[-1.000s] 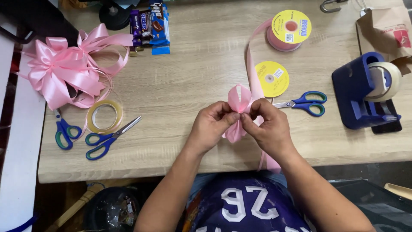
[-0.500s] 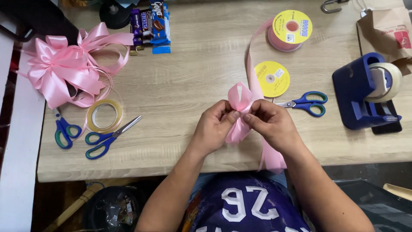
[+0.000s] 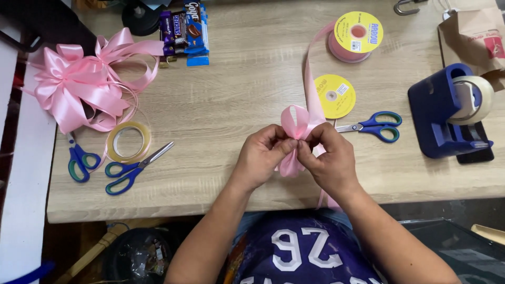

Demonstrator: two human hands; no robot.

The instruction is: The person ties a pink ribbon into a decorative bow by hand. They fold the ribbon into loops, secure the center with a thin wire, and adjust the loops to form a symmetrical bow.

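At the top of the frame, a little left of centre, lie some chocolate bar packages [image 3: 185,27], long rectangles in purple and blue, side by side on the wooden worktop [image 3: 236,89]. At the upper right corner stands a brown paper bag [image 3: 473,37] with a small red label. Just below it is a blue tape dispenser [image 3: 444,118] with a roll of clear tape.

A spool of pink ribbon [image 3: 355,37] with a round yellow label is at the top, right of centre, and a flat yellow spool [image 3: 334,96] lies below it. Blue-green scissors [image 3: 374,125] lie just right of the hands. At the left are a finished pink bow [image 3: 79,87], a ring of clear tape [image 3: 128,142] and two more pairs of scissors [image 3: 129,171].

In the lower centre, the left hand [image 3: 261,158] and the right hand [image 3: 331,160] both pinch closed on a pink ribbon loop [image 3: 295,123]. The loops stand up toward the top of the frame; the ribbon strip runs upward to the pink spool, and its tail hangs down over the worktop edge.
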